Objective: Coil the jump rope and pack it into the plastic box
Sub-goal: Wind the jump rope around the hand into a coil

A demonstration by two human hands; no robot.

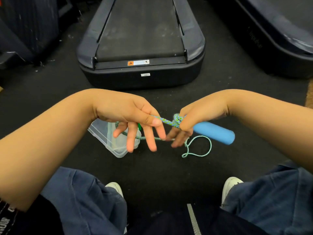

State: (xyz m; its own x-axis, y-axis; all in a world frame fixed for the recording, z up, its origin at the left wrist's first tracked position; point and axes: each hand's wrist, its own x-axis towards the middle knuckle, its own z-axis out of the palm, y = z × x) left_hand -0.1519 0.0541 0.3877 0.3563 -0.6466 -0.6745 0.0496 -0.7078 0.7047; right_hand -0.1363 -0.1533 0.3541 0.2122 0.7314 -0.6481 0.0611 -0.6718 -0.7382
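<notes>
The jump rope (199,146) is a thin braided cord in blue and green, with a light blue handle (215,132). My right hand (188,121) grips that handle where turns of cord are wound around its end. My left hand (133,116) pinches the cord between thumb and forefinger, its other fingers spread. A loose loop of cord lies on the dark floor below my right hand. The clear plastic box (108,139) sits open on the floor under my left hand, partly hidden by it. A bit of green shows behind my fingers.
A black treadmill (140,48) stands straight ahead on the dark carpet. Another dark machine (279,36) is at the right, and dark equipment at the left. My knees in blue trousers and white shoes (115,187) are at the bottom.
</notes>
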